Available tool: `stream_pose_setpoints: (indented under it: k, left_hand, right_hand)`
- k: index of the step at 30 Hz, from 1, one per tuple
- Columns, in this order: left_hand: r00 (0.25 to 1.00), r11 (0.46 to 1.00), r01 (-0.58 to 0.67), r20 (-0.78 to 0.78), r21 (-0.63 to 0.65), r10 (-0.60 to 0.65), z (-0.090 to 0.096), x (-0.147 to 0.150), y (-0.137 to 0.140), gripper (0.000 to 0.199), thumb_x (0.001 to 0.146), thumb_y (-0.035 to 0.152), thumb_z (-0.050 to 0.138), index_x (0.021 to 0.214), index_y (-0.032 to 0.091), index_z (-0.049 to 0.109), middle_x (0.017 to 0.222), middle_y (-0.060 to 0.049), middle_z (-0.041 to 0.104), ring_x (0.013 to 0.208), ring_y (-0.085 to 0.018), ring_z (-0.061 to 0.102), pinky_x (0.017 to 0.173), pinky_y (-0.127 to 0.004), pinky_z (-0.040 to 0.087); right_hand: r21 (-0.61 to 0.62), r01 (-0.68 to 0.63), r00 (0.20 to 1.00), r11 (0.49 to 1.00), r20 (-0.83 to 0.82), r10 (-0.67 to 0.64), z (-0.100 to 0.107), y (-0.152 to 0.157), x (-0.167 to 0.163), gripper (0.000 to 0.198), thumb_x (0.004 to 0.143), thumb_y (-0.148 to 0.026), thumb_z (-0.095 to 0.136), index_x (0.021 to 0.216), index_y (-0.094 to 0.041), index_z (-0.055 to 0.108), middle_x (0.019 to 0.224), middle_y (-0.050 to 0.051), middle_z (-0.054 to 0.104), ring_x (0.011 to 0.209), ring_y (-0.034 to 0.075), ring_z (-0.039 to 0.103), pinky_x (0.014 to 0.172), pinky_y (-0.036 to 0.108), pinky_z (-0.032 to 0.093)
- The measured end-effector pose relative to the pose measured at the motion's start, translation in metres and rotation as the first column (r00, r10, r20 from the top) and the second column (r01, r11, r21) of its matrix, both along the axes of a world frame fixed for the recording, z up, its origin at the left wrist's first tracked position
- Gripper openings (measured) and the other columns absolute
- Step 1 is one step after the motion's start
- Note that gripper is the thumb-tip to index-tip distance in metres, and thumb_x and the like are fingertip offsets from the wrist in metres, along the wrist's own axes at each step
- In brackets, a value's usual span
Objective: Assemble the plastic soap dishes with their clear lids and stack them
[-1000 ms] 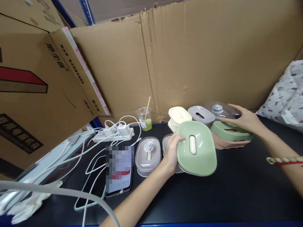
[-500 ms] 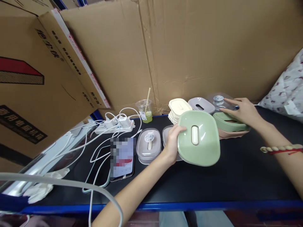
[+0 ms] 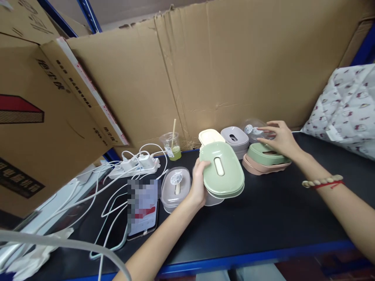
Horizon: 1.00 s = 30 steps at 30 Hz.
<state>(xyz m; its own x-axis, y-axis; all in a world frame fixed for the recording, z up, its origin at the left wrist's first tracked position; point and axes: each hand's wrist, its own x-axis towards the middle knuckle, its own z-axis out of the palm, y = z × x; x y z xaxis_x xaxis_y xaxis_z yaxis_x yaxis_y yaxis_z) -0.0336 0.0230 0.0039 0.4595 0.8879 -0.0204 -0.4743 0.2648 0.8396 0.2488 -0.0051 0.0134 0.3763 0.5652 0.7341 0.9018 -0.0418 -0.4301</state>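
My left hand (image 3: 199, 181) grips the left edge of a pale green lid (image 3: 230, 169), thumb on top. The lid has rounded corners and a cream handle in its middle slot, and a second rim shows beneath it. At the back right, my right hand (image 3: 279, 136) has thumb and fingertips closed on the side of a clear plastic lid (image 3: 252, 127). Two round labels show through that clear plastic, so a second lid may lie there. Just below the right hand sits a green slotted piece (image 3: 256, 154) on a pink one (image 3: 252, 166).
Behind the held lid are cream lids (image 3: 211, 136) and a stacked grey box (image 3: 236, 136). A grey box with clear cover (image 3: 175, 191) stands left. A drink cup (image 3: 175, 152), power strip (image 3: 152, 168), loose cables and phone (image 3: 143, 218) are farther left. A patterned bag (image 3: 348, 105) sits right.
The view has shifted, so things appear farther left. The green lid has tipped flatter in my left hand. The two round labels at the clear lid now stand farther apart.
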Motion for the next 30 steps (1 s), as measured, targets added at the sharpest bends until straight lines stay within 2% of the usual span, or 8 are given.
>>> stream_pose_setpoints:
  k: [4,8,12,15,21,25,28,30]
  left_hand:
    - [0.999,0.997,0.007,-0.035,0.074,-0.004,0.001,0.000,-0.003,0.052,0.052,0.037,0.068,0.096,0.013,0.055,0.094,-0.004,0.058,0.096,-0.024,0.054,0.072,-0.022,0.046]
    - [0.999,0.995,0.027,-0.038,0.099,-0.023,0.000,0.001,-0.007,0.057,0.054,0.039,0.071,0.102,0.015,0.052,0.096,-0.004,0.059,0.097,-0.026,0.056,0.076,-0.026,0.049]
    - [0.998,0.994,0.046,-0.038,0.097,-0.042,0.001,0.002,-0.007,0.061,0.054,0.040,0.072,0.104,0.014,0.051,0.098,-0.006,0.060,0.098,-0.026,0.056,0.077,-0.026,0.049]
    - [0.998,0.993,0.066,-0.024,0.096,-0.064,0.002,0.001,-0.007,0.063,0.053,0.040,0.073,0.106,0.013,0.050,0.099,-0.006,0.060,0.094,-0.024,0.057,0.072,-0.024,0.050]
    - [0.997,0.994,0.073,-0.023,0.077,-0.072,0.005,0.000,-0.009,0.065,0.052,0.039,0.074,0.107,0.013,0.051,0.097,-0.006,0.060,0.092,-0.024,0.057,0.067,-0.022,0.050]
    - [0.997,0.993,0.069,-0.030,0.096,-0.067,0.004,0.001,-0.008,0.064,0.053,0.040,0.074,0.107,0.014,0.051,0.098,-0.007,0.060,0.098,-0.027,0.056,0.068,-0.023,0.050]
    - [0.999,0.992,0.044,-0.028,0.115,-0.041,0.002,0.001,-0.005,0.062,0.055,0.042,0.074,0.106,0.015,0.052,0.100,-0.006,0.060,0.100,-0.026,0.056,0.072,-0.024,0.051]
    - [1.000,0.992,0.012,-0.015,0.125,-0.010,0.000,0.002,-0.003,0.059,0.058,0.041,0.076,0.105,0.016,0.051,0.103,-0.006,0.059,0.102,-0.026,0.056,0.075,-0.024,0.051]
  right_hand:
    - [0.005,-0.062,0.955,0.998,-0.292,0.061,0.000,0.000,-0.005,0.027,0.064,-0.028,0.070,0.089,-0.018,0.074,0.101,0.011,0.064,0.071,0.020,0.064,0.074,0.040,0.055]
    - [0.008,-0.182,0.806,0.983,-0.572,0.154,0.006,-0.001,-0.018,0.026,0.058,-0.022,0.071,0.083,-0.016,0.072,0.078,0.007,0.068,0.074,0.021,0.065,0.070,0.035,0.055]
    - [0.038,-0.098,0.679,0.994,-0.728,0.095,0.013,-0.002,-0.034,0.033,0.053,-0.012,0.072,0.085,-0.015,0.066,0.066,0.001,0.063,0.051,0.011,0.054,0.045,0.021,0.046]
    - [0.126,-0.070,0.556,0.990,-0.819,0.144,0.019,-0.003,-0.044,0.034,0.054,-0.008,0.072,0.084,-0.017,0.059,0.061,-0.003,0.059,0.048,0.008,0.052,0.044,0.017,0.046]
    - [0.286,0.011,0.309,0.958,-0.912,0.268,0.025,-0.004,-0.045,0.035,0.058,0.001,0.066,0.086,-0.018,0.054,0.062,-0.003,0.060,0.053,0.007,0.058,0.051,0.012,0.051]
    - [0.367,0.016,0.316,0.930,-0.885,0.343,0.027,-0.001,-0.043,0.031,0.058,0.001,0.063,0.083,-0.017,0.057,0.064,-0.002,0.060,0.055,0.008,0.059,0.054,0.014,0.054]
    - [0.477,0.047,0.334,0.878,-0.836,0.436,0.034,-0.003,-0.050,0.027,0.060,0.000,0.060,0.081,-0.017,0.058,0.061,-0.003,0.058,0.056,0.007,0.059,0.054,0.013,0.053]
    - [0.545,0.041,0.301,0.838,-0.806,0.509,0.042,-0.007,-0.059,0.027,0.063,0.000,0.058,0.084,-0.018,0.058,0.060,-0.004,0.057,0.056,0.006,0.058,0.056,0.011,0.052]
